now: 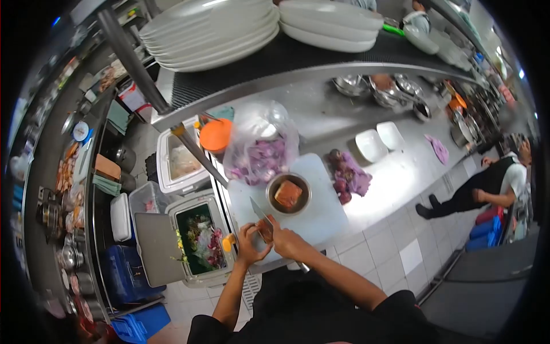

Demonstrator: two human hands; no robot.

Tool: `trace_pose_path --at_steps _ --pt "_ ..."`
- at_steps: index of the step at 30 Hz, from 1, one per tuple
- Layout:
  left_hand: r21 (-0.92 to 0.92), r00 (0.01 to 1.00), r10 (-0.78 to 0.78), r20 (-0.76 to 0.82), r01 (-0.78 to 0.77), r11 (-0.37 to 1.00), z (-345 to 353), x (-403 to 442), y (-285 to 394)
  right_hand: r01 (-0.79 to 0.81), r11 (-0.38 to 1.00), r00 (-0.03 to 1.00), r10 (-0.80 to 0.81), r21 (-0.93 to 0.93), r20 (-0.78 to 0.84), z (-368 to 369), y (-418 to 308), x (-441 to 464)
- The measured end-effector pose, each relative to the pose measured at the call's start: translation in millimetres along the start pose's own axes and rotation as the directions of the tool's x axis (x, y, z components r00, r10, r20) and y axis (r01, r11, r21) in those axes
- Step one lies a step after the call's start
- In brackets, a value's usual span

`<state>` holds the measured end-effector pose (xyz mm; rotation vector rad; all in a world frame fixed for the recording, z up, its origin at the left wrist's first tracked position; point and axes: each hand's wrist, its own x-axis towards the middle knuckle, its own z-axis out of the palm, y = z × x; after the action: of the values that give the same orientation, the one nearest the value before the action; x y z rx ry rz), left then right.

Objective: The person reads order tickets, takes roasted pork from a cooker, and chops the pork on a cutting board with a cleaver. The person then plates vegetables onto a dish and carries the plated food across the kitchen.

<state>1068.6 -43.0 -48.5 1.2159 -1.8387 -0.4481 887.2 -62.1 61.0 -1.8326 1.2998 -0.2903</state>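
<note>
My right hand [289, 243] is wrapped round a kitchen knife [258, 208], its blade angled away from me to the upper left. My left hand [250, 245] grips a reddish-brown block of food [266, 229], perhaps meat or fish, beside the blade. Both hands are over the near edge of a pale cutting board [323, 198]. Just beyond them, a round metal bowl [307, 202] on the board contains a larger orange-brown piece of food [288, 194]. Whether the blade is cutting into the held block, I cannot tell.
A clear bag of purple onion pieces [263, 157] touches the board's far side. Dark red onions [342, 175] and white dishes [371, 145] lie to the right. An open waste bin [200, 235] stands left, plates [212, 34] overhead. Another person [487, 180] is at far right.
</note>
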Motion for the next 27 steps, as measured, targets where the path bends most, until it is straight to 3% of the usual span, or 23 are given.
trace_pose_path --at_steps 5,15,27 --pt "0.042 1.000 0.023 -0.018 -0.023 0.999 7 -8 -11 -0.010 0.997 1.000 0.010 -0.077 0.003 2 4 2" --pt "0.109 0.998 0.057 -0.027 -0.054 0.993 8 -8 -10 -0.035 0.998 0.997 0.039 -0.055 0.061 -6 -3 2" --pt "-0.019 0.998 0.049 -0.032 -0.050 0.999 7 -4 -8 -0.004 1.000 0.999 0.003 0.014 0.040 -10 -4 -2"
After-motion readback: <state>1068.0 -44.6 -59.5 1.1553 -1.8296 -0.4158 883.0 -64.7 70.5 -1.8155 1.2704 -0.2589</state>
